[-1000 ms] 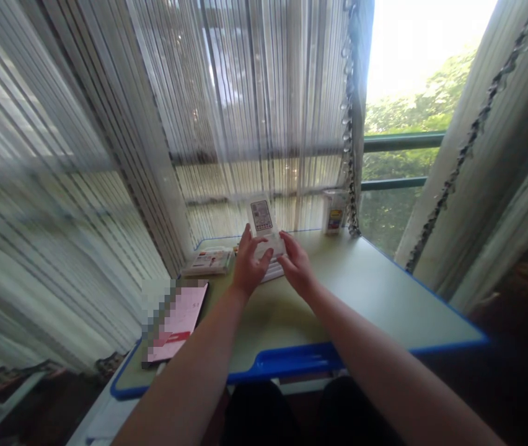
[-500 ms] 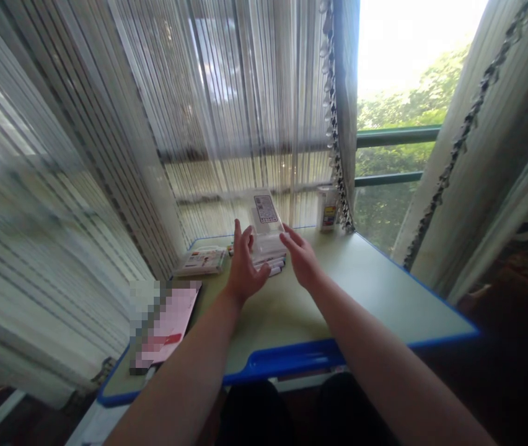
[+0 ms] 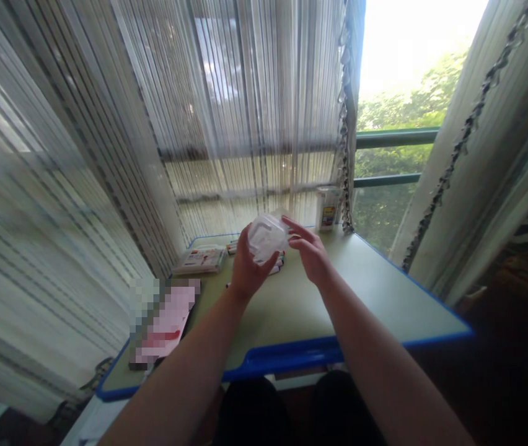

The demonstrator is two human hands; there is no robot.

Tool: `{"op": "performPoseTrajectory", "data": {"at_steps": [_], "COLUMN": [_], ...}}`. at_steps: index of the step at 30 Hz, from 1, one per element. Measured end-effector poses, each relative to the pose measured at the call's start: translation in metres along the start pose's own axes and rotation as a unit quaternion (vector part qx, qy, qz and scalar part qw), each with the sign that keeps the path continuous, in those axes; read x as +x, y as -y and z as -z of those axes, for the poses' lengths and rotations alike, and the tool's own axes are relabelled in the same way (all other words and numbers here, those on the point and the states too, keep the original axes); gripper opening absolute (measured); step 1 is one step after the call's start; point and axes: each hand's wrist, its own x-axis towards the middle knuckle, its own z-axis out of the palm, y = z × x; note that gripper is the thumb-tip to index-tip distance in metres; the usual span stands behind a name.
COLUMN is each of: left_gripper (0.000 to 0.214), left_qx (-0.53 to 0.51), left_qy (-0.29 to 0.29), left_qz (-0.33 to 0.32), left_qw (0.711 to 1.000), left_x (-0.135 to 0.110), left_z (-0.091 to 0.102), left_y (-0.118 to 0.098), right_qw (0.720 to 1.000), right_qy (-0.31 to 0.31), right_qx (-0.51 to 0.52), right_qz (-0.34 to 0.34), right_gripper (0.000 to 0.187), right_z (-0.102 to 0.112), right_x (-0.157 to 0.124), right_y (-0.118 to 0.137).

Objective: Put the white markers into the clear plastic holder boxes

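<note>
Above the table, my left hand (image 3: 248, 266) is closed round a clear plastic box (image 3: 268, 236), its thumb below and fingers along the left side. The box is tilted, with one end facing me; the printed label does not show. My right hand (image 3: 308, 248) is at the box's right edge, fingers stretched and apart, the fingertips touching or very close to the plastic. Under the box several white markers (image 3: 277, 267) lie on the table, partly hidden by my left hand and the box. More markers (image 3: 232, 249) show just left of it.
A flat clear case (image 3: 200, 259) lies at the table's back left, with a pink, partly blurred-out object (image 3: 175, 316) nearer me. A clear container with a label (image 3: 328, 209) stands at the back right by the curtain (image 3: 245, 124). The table (image 3: 370, 291) has a blue rim.
The plastic box has been tipped so that its end faces me, and its label has turned out of sight. My right hand's fingers have loosened and stretched out beside it.
</note>
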Motion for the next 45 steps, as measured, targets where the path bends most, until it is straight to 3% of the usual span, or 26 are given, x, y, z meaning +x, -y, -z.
{"op": "performPoseTrajectory", "data": {"at_steps": [4,7,12,16,22,27,32,35,39,42,45], "left_gripper": [0.077,0.065,0.065,0.069,0.089,0.114,0.113,0.095,0.062,0.076,0.082], "left_qx": [-0.085,-0.163,-0.297,-0.339,-0.382,-0.390,-0.457,-0.459,-0.348,-0.244,-0.158], "left_qy": [-0.013,-0.011,0.002,0.005,0.013,0.028,0.069,0.096,0.147,0.140,0.123], "left_qz": [0.103,0.178,0.284,0.319,0.422,0.465,0.470,0.421,0.260,0.150,0.126], "left_qw": [0.991,0.970,0.912,0.885,0.822,0.795,0.752,0.776,0.889,0.948,0.972], "left_x": [0.003,0.006,0.009,0.011,0.022,0.028,0.023,0.015,-0.004,-0.015,-0.017], "left_z": [0.004,0.006,0.007,0.005,0.010,0.014,0.004,-0.003,-0.015,-0.025,-0.030], "left_y": [-0.010,-0.015,-0.018,-0.017,-0.015,-0.006,0.001,0.000,-0.002,-0.005,-0.007], "right_qw": [0.965,0.944,0.946,0.947,0.942,0.939,0.925,0.925,0.934,0.948,0.968], "right_qy": [-0.025,-0.032,0.025,0.046,0.047,0.044,-0.014,-0.090,-0.196,-0.224,-0.186], "right_qx": [-0.250,-0.318,-0.303,-0.306,-0.317,-0.285,-0.260,-0.249,-0.217,-0.153,-0.061], "right_qz": [0.067,0.085,0.112,0.084,0.102,0.189,0.276,0.272,0.204,0.166,0.159], "right_gripper": [0.061,0.077,0.071,0.063,0.086,0.081,0.081,0.086,0.087,0.083,0.079], "right_z": [0.008,0.010,0.009,0.007,0.006,0.004,0.001,0.000,0.001,0.001,-0.001], "right_x": [-0.004,-0.004,-0.004,-0.006,-0.007,-0.009,-0.009,-0.008,-0.003,0.000,0.000], "right_y": [0.005,0.001,-0.001,0.004,0.006,0.004,-0.004,-0.012,-0.022,-0.026,-0.027]}}
